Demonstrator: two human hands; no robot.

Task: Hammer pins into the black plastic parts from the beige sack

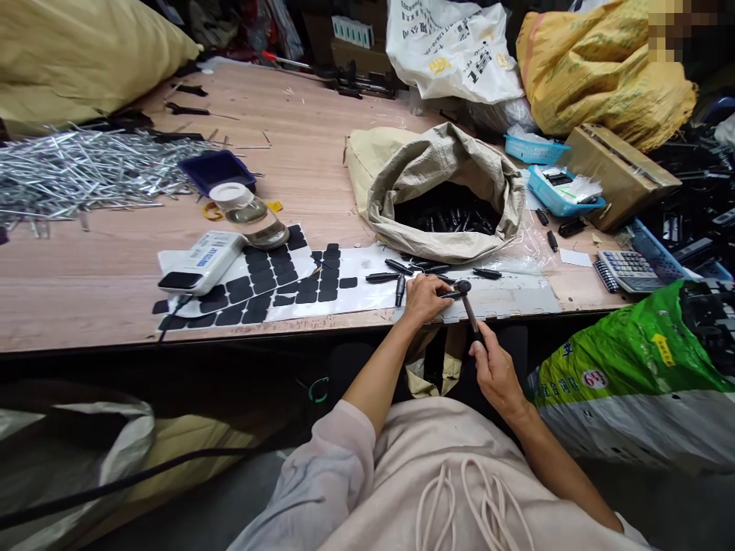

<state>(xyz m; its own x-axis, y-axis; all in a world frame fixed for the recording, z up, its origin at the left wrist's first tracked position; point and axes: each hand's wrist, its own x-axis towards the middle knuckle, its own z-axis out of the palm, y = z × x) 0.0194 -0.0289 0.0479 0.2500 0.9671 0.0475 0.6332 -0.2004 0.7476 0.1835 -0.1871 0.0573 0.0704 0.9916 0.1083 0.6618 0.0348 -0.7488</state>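
Work looks to be midway, with one piece under way: just in front of the open sack [373, 172] on the desk [115, 283], the left hand [426, 299] is pinched on a small dark piece [449, 295], and the right hand [498, 373] is wrapped round the handle of a hammer [472, 312], its head right by that piece. At least five loose black parts [381, 278] lie along the sack's near side; whether these are finished or waiting, I cannot tell. Many more dark parts [453, 220] fill the sack's mouth, too crowded to count. Otherwise I count one hammer, one lidded jar [253, 218] left of the sack, and, to its right, two small blue baskets [534, 151] and one calculator [628, 270].
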